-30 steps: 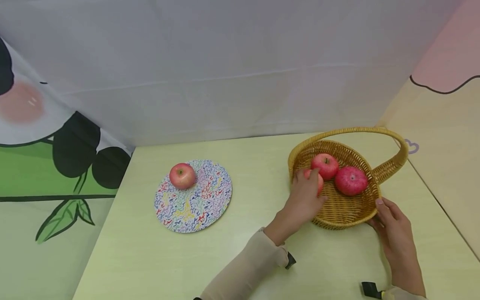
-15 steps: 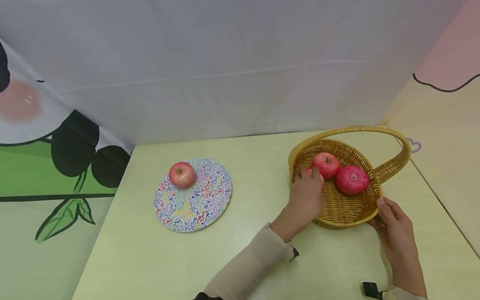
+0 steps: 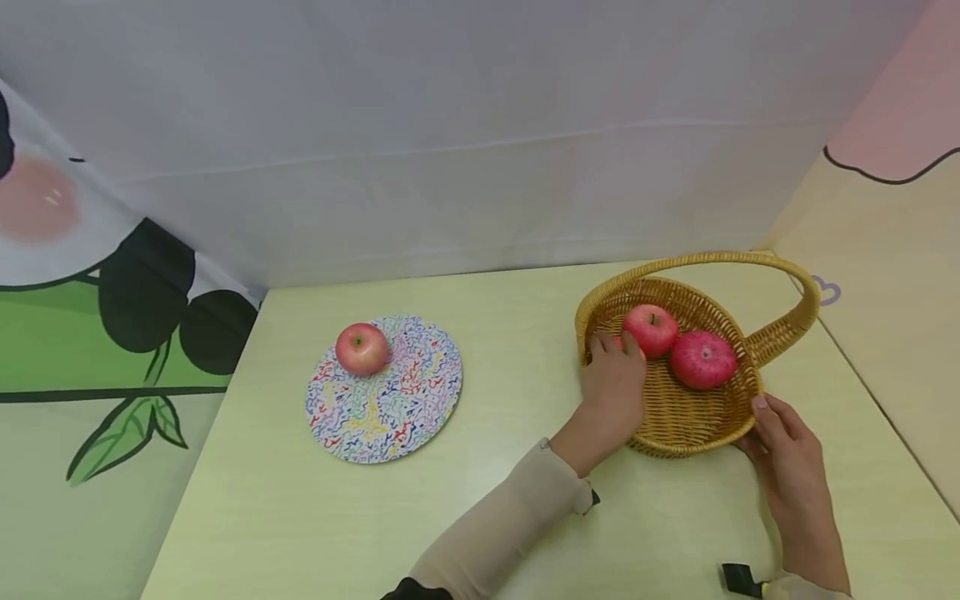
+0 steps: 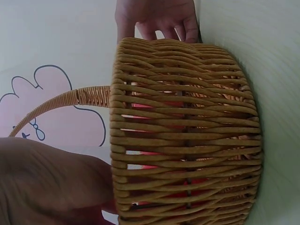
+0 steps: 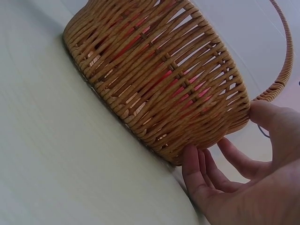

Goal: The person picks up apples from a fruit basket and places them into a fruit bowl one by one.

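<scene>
A wicker basket [image 3: 678, 421] with a tall looped handle stands at the right of the table. My left hand [image 3: 613, 387] reaches over its near left rim, fingers curled over a red apple [image 3: 617, 342] that they mostly cover. Beside that apple lie another red apple [image 3: 651, 330], stem up, and a darker pink round fruit [image 3: 703, 360] with pale speckles. My right hand [image 3: 791, 458] grips the basket's near right side. In the right wrist view, its thumb [image 5: 265, 115] lies at the rim and its fingertips [image 5: 190, 157] touch the woven wall lower down.
A round plate [image 3: 405, 400] with a multicoloured squiggle pattern lies on the left of the pale table [image 3: 510, 333]. On its upper left edge sits a red and yellow apple [image 3: 362, 349]. A light cloth wall [image 3: 480, 208] rises behind the table, and a printed panel [image 3: 885, 317] stands on the right.
My left hand has closed further over the apple in the basket, its thumb drawing in and its wrist shifting slightly right. My right hand keeps its hold on the basket, which stays in place.
</scene>
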